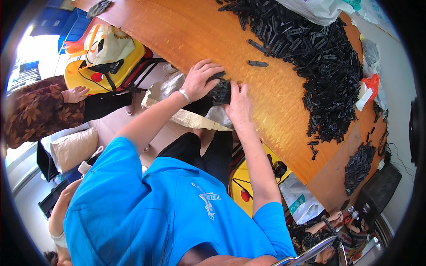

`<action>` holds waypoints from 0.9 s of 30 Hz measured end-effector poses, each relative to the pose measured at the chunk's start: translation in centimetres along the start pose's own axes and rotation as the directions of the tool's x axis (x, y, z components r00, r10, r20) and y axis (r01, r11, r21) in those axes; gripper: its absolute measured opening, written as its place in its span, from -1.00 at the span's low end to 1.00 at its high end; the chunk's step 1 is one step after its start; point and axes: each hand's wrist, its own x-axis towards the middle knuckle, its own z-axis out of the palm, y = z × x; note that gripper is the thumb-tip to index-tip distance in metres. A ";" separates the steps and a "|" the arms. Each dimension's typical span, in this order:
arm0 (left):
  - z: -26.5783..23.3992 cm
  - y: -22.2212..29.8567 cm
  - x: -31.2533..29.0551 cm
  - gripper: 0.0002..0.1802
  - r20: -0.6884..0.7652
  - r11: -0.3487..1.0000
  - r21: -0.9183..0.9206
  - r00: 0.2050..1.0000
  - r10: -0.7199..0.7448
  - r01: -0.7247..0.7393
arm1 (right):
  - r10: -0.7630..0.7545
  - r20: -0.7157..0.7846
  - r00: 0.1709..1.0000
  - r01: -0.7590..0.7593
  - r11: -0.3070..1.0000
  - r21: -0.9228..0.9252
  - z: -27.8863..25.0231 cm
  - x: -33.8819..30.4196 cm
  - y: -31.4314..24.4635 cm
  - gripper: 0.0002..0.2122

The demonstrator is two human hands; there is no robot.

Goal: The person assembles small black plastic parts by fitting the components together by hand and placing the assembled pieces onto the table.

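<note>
The left hand (199,82) and right hand (240,106) hold black pieces (220,92) between them at the edge of a wooden table (275,99) bearing a big dark heap (326,80), with a pale sack (188,119) below and yellow chairs (73,80) nearby.

Handful of parts (222,93) is sitting between left hand (200,80) and right hand (240,106), at the near edge of the table (275,106). Sack (191,119) is lying below the hands, off that edge. Main heap (328,75) is spreading right of the hands; two loose parts (257,64) are lying between. Second heap (359,166) is lying farther right, near the table's end. Plastic bag (317,9) is lying at the main heap's far side. Chair (74,74) is standing left, cloth bag (111,48) sitting on it.
</note>
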 end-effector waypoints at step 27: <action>-0.6 5.2 -3.2 -0.80 0.144 0.968 -0.115 0.968 -0.204 0.221 | 0.572 -0.597 0.563 -0.706 0.708 0.013 -13.0 -14.9 23.5 -0.50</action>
